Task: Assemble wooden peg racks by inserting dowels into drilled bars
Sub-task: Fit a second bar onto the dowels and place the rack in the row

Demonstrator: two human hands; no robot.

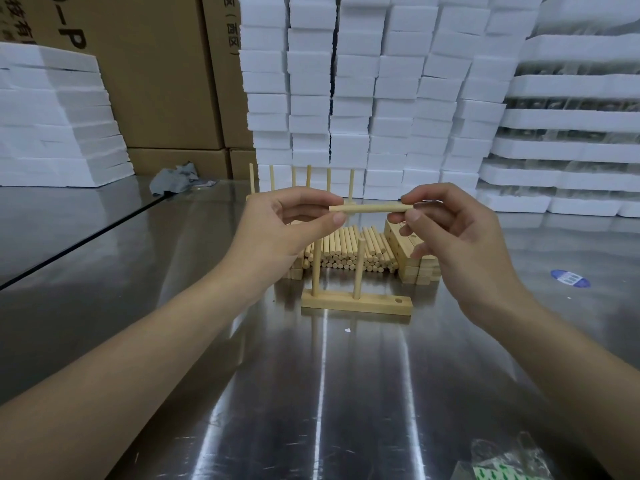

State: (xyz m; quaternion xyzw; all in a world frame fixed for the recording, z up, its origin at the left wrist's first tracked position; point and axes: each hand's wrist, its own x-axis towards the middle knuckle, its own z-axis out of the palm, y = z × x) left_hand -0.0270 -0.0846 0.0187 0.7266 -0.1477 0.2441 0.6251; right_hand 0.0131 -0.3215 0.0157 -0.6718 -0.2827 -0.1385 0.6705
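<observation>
On the steel bench [173, 306]: a drilled bar [356, 304] holding two upright dowels [359, 268]; behind it, a heap of loose dowels [346, 252] beside stacked bars [419, 268]; grey rag [173, 180] far left; blue sticker [569, 278] at right.

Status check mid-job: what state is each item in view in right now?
Dowel: horizontal in the air, pinched at both ends.
Left hand: pinches the dowel's left end.
Right hand: pinches its right end.
Bar: flat on the table, two pegs upright, right hole empty.
Dowel pile: lying stacked behind the bar.
Far racks: standing, pegs upright.
</observation>
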